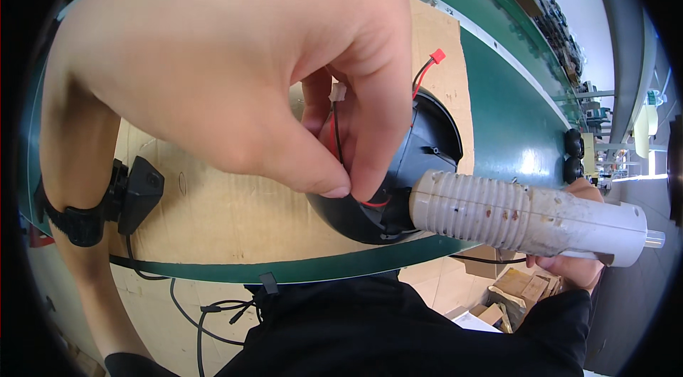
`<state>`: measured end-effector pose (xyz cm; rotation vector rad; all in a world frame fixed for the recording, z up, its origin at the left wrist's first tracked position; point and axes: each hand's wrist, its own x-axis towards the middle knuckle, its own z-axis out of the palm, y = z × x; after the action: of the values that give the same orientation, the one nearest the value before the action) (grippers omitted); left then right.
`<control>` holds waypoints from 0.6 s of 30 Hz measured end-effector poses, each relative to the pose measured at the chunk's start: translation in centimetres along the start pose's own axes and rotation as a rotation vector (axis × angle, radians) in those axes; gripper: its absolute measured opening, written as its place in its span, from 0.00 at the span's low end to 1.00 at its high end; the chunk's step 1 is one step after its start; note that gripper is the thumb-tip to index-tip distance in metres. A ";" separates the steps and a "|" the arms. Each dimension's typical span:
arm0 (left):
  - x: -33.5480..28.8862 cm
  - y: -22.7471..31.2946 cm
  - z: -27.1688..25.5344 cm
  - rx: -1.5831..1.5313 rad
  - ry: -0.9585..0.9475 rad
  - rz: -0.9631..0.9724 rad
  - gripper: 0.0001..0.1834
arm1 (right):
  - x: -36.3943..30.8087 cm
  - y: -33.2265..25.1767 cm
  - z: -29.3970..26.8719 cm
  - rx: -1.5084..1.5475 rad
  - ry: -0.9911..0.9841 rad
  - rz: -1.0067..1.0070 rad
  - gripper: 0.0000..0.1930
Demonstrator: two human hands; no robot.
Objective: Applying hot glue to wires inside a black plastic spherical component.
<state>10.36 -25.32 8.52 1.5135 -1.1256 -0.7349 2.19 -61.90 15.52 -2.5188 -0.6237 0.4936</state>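
Observation:
My left hand (pixel 263 78) reaches over a black curved plastic housing (pixel 434 139), thumb and forefinger pinched on a thin red-and-black wire (pixel 336 131). A small white connector (pixel 338 92) ends that wire, inside the curl of the fingers. From the housing's far edge rises another wire pair with a red connector (pixel 437 56). My right hand (pixel 580 272), partly hidden, grips a white hot glue gun (pixel 526 219) with a ribbed front and brown stains. A clear glue stick (pixel 655 239) pokes out of its back. The gun's tip meets the housing's near right side, close to the pinched fingers.
Cardboard (pixel 213 224) covers part of the green worktable (pixel 505 135). A black device (pixel 142 192) is strapped to my left wrist, its cable (pixel 142 272) hanging past the table edge. Cardboard boxes (pixel 523 288) lie on the floor at the lower right. Shelving stands beyond the table.

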 end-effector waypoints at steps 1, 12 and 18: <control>0.4 -0.5 -0.2 -0.023 -0.020 0.011 0.07 | 0.1 0.4 -0.5 -0.104 -0.076 -0.095 0.34; -0.1 1.0 -0.2 0.226 0.027 -0.045 0.06 | 0.0 -1.1 1.4 0.231 -0.005 0.108 0.30; 0.9 1.8 -0.5 0.194 -0.015 -0.279 0.04 | 2.6 -0.2 1.4 0.233 0.084 -0.162 0.21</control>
<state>10.67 -25.98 10.53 1.8572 -1.0307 -0.8443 3.61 -59.84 13.91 -2.2367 -0.6894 0.3764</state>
